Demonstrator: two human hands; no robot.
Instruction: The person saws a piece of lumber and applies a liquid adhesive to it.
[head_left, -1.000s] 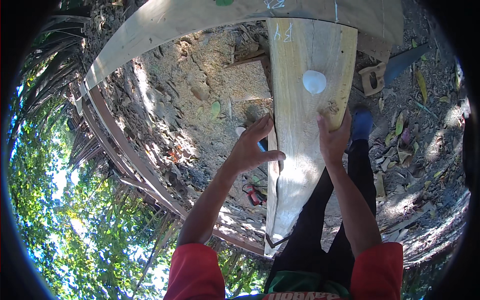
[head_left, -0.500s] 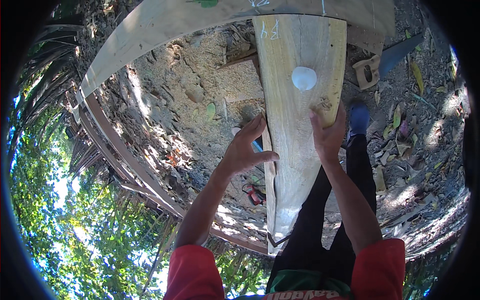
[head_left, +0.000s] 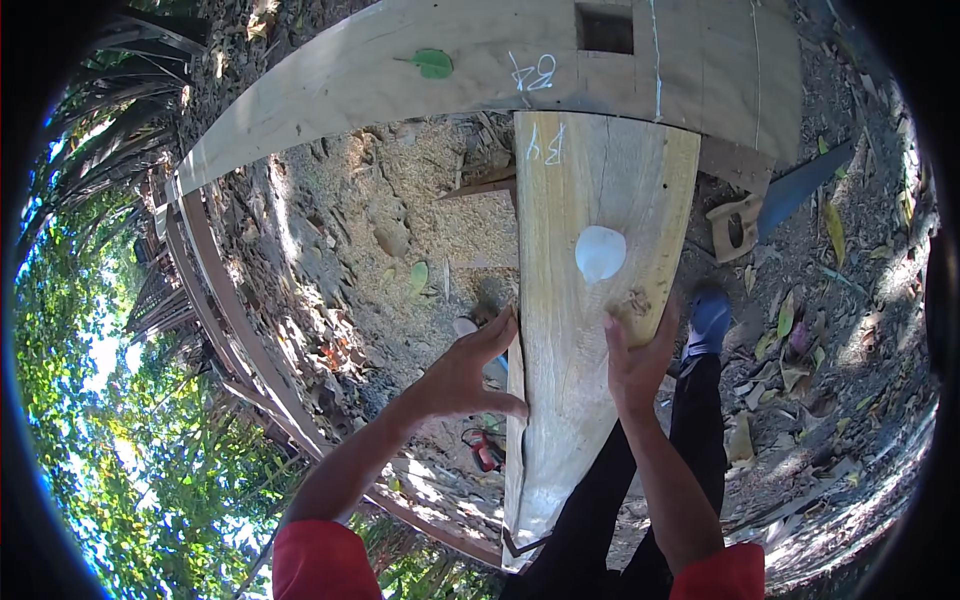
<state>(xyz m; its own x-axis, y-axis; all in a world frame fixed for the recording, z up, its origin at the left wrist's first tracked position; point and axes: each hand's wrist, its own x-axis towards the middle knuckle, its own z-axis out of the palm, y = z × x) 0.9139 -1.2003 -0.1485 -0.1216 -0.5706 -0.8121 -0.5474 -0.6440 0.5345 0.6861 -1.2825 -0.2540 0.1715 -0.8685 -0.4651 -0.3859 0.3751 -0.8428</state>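
Observation:
A long wooden board (head_left: 570,330) lies lengthwise in front of me, wide at the far end and tapering towards me. Its far end meets a broad curved plank (head_left: 370,85) with a square hole and chalk marks. On the board sits a round white disc-like patch (head_left: 600,254); I cannot tell its material. My right hand (head_left: 640,365) grips the board's right edge, thumb on top, fingers partly hidden beyond the edge. Against the left edge rests my left hand (head_left: 465,370), thumb and fingers spread apart, touching a thin wood strip (head_left: 514,440) there.
A handsaw (head_left: 745,220) with a wooden handle lies at the right. Left of the board, a red and black tool (head_left: 485,450) lies on the ground. A curved timber frame (head_left: 235,330) runs down the left. My blue-shod foot (head_left: 708,325) stands beside the board.
The view has tilted up, so the board and hands appear lower and more of the curved plank with its square hole shows. Both hands keep nearly the same places on the board.

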